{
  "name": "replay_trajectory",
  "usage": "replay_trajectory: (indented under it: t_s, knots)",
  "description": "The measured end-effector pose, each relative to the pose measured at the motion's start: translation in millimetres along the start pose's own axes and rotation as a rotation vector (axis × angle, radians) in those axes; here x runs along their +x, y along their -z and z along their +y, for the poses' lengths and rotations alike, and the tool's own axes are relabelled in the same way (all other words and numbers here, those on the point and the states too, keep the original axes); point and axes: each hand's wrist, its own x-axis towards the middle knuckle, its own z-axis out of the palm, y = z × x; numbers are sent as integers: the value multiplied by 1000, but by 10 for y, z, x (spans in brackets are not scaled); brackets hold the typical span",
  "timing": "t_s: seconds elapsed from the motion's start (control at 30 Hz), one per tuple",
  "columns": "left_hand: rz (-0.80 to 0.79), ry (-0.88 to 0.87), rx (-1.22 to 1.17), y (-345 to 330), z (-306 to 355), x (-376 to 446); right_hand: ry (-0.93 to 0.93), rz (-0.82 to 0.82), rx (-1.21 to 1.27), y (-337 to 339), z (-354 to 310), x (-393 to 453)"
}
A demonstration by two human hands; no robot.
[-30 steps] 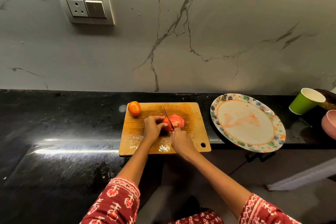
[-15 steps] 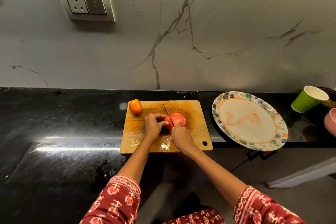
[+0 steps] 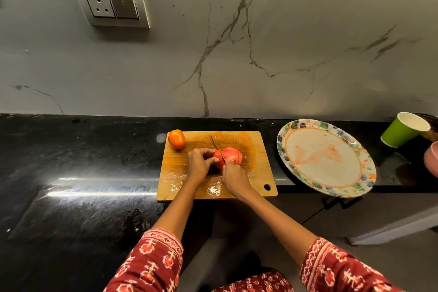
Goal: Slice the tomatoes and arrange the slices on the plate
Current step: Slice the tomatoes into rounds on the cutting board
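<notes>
Head view: left hand (image 3: 199,165) steadies partly sliced tomato (image 3: 229,156) on wooden cutting board (image 3: 257,149); right hand (image 3: 234,179) grips knife (image 3: 217,147) — handle hidden. Whole tomato (image 3: 176,139) at board corner; patterned plate (image 3: 326,157) right — pink bowl (image 3: 431,159) cut off.

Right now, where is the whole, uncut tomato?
In the head view, the whole tomato sits on the far left corner of the cutting board, apart from the left hand.

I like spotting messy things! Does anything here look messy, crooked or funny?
Yes. The plate pokes out past the countertop's front edge and has orange smears but no slices. The cutting board overhangs too, with wet juice puddles near its front.
</notes>
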Motion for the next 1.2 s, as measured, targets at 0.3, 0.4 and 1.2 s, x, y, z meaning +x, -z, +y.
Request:
replay_trajectory:
  t_s: [0.3, 0.4, 1.2]
  knots:
    - [7, 19, -5, -4, -30, 9, -32, -24, 41, -43, 61, -156]
    - [8, 12, -6, -9, -38, 12, -46, -28, 38, -44, 32, -108]
    - [1, 0, -31, 2, -88, 17, -82, -51, 23, -84, -85, -1]
